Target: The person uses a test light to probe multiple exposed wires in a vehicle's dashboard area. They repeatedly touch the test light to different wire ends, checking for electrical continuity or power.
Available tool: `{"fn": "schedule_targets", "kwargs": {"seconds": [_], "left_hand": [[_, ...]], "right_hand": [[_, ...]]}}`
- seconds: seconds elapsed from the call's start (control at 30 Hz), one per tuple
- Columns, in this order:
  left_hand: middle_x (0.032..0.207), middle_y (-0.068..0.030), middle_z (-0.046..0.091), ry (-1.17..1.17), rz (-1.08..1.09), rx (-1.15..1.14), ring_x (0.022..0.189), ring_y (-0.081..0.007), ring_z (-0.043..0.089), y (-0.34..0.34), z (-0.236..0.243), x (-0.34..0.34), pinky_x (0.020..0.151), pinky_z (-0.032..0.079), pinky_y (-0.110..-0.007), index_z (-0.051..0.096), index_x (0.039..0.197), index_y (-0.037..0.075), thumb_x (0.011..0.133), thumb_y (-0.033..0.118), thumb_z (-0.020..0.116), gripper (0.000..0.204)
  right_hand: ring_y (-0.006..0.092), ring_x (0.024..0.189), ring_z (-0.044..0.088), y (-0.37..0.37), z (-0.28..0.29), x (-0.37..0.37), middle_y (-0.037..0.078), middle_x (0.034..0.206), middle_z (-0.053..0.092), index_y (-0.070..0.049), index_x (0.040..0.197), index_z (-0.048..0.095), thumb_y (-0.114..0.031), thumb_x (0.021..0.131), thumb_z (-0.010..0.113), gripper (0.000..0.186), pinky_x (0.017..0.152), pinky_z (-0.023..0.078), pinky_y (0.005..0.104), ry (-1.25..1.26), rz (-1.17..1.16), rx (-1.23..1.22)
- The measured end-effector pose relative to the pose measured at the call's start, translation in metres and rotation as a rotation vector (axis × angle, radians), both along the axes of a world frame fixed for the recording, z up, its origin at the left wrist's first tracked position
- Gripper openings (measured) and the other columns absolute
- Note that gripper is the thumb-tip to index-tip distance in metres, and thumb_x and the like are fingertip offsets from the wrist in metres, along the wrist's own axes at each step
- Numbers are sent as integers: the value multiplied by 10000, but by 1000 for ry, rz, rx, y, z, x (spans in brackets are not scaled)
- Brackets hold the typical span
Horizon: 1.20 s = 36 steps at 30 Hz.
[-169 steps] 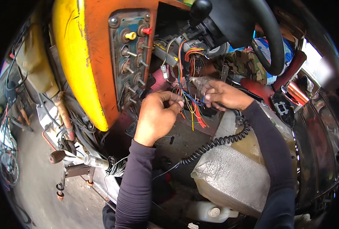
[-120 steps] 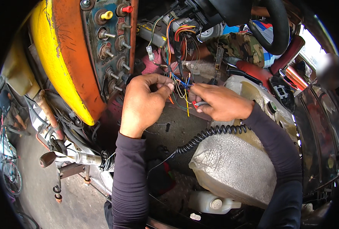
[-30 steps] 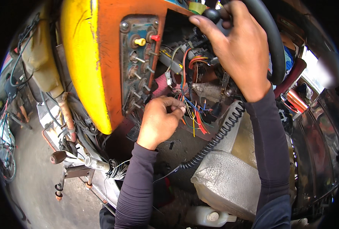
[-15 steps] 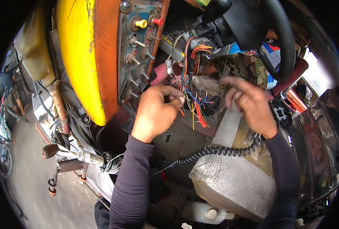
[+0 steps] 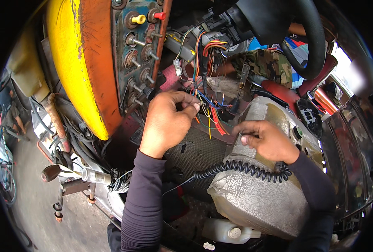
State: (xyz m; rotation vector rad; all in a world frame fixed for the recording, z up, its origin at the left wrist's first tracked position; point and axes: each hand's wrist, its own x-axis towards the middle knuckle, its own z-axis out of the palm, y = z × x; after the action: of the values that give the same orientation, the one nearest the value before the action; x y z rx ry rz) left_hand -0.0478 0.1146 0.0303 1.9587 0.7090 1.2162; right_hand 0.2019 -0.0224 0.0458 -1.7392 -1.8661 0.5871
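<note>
My left hand is closed, thumb and forefinger pinching a thin wire at the left side of a loose wiring bundle. The bundle hangs down from below the steering column, and its ends fan out in several colours. Thick red wires dangle just right of my left fingertips. To the right, apart from the wires, my right hand hovers over a cracked grey cover. Its thumb and fingers are pressed together; a small dark thing seems to show at the tips, too small to name. A white connector hangs above my left hand.
A panel of toggle switches stands beside a yellow and orange body panel. The black steering wheel is at upper right. A coiled black cord crosses the cover. Another person's camouflage-clad leg is behind. A whitish jug sits below.
My right hand has come down and away from the wires, its fingers now drawn together. The left hand keeps its pinch among the wires. The view has shifted slightly.
</note>
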Motion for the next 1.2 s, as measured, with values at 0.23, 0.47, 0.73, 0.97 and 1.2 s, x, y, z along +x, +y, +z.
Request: {"fn": "schedule_targets", "kwargs": {"seconds": [0.23, 0.47, 0.73, 0.97, 1.2], "left_hand": [[880, -68, 741, 16, 6, -14, 826, -112, 671, -2, 1, 3, 773, 535, -282, 766, 1044, -79, 945, 36, 733, 156], [871, -60, 734, 46, 15, -25, 817, -112, 663, -4, 3, 1, 758, 525, -281, 766, 1042, -80, 941, 39, 736, 159], [757, -88, 702, -53, 3, 19, 697, -127, 628, 1, -3, 5, 683, 516, -308, 783, 1002, -60, 898, 64, 751, 165], [794, -71, 710, -42, 2, 28, 740, -118, 639, -1, -1, 3, 711, 521, -298, 780, 1019, -65, 913, 53, 747, 162], [852, -45, 724, 11, 4, -37, 781, -86, 634, -5, 3, 1, 713, 506, -265, 771, 1049, -78, 944, 45, 738, 166]], "right_hand": [[223, 856, 732, 33, -3, 3, 139, 961, 749, 13, 1132, 616, -35, 970, 649, 171, 813, 542, 372, 96, -17, 12], [377, 928, 700, 54, 0, -2, 167, 958, 719, -40, 1096, 722, -156, 932, 719, 201, 835, 533, 473, -276, 205, 232], [324, 865, 700, 57, -3, -16, 152, 913, 687, -25, 1200, 713, -52, 907, 708, 294, 783, 538, 430, -341, 227, 339], [353, 942, 682, 62, -9, -12, 172, 1005, 677, -9, 1167, 724, -51, 913, 704, 259, 841, 538, 456, -350, 281, 370], [367, 975, 678, 62, -8, -13, 171, 1012, 681, -12, 1130, 727, -56, 923, 696, 214, 881, 529, 463, -326, 290, 345]]}}
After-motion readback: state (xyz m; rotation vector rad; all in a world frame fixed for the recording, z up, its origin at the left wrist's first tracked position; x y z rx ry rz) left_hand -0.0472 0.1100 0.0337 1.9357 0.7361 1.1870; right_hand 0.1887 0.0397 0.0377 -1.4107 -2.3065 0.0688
